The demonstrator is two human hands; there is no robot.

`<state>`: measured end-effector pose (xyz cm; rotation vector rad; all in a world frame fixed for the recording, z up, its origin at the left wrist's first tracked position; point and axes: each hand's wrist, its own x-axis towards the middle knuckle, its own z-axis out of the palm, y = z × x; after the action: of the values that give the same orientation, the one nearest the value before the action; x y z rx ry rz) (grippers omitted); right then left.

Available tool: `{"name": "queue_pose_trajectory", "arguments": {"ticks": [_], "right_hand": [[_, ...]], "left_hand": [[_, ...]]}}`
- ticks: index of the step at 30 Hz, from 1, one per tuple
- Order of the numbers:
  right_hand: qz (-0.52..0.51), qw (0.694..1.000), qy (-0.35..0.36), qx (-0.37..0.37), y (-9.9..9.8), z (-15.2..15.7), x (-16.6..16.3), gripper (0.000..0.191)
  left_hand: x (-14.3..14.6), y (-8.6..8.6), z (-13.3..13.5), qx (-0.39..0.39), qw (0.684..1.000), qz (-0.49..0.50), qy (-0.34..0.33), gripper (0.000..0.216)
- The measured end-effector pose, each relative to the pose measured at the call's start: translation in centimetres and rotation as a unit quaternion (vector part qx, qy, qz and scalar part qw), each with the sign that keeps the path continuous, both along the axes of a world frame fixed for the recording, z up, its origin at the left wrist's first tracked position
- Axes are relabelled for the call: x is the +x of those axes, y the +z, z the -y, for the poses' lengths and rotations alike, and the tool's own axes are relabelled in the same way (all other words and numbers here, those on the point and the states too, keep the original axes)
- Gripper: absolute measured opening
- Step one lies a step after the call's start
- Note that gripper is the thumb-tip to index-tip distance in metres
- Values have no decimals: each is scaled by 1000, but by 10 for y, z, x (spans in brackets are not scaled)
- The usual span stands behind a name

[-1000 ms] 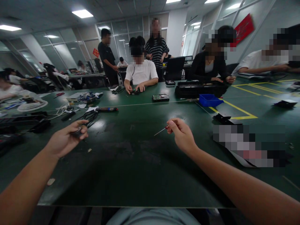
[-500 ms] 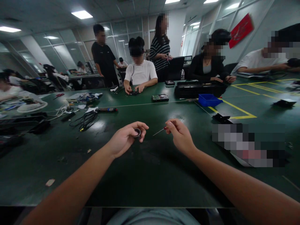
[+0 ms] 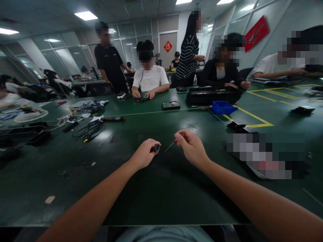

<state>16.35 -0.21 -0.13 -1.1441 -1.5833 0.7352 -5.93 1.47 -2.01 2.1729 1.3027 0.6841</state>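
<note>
Plenty of elbow room over the glossy, straight-edged tabletop (image 3: pixel 174 198): clamping a dark, round-ended cylinder (image 3: pixel 154 148) in left hand (image 3: pixel 145 154), pinching a slim, metal-shafted tool (image 3: pixel 172 143) in right hand (image 3: pixel 190 147).

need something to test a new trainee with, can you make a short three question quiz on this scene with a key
1. True or false: the black cable lies to the left of the left grip.

2. What colour is the open bin on the table?
a) red
b) blue
c) white

3. Does the tip of the thin-shafted tool in the right grip touch the small dark object in the left grip?

Key:
1. True.
2. b.
3. No, a gap shows between them.
</note>
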Motion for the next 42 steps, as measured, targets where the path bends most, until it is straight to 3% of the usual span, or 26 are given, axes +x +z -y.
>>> {"name": "queue_pose_trajectory", "arguments": {"ticks": [5, 9, 29, 42], "right_hand": [[-58, 998, 35, 1, -4, 1, -2, 21], [-43, 998, 43, -8, -5, 1, -3, 21], [20, 999, -22, -34, -1, -1, -6, 26], [94, 993, -61, -22, 3, 1, -4, 46]], "left_hand": [[-5, 0, -2, 18, 998, 62, 15, 39], [-5, 0, -2, 18, 995, 89, 38, 36], [-9, -6, -5, 47, 995, 81, 43, 40], [-10, -5, -3, 59, 995, 77, 17, 40]]}}
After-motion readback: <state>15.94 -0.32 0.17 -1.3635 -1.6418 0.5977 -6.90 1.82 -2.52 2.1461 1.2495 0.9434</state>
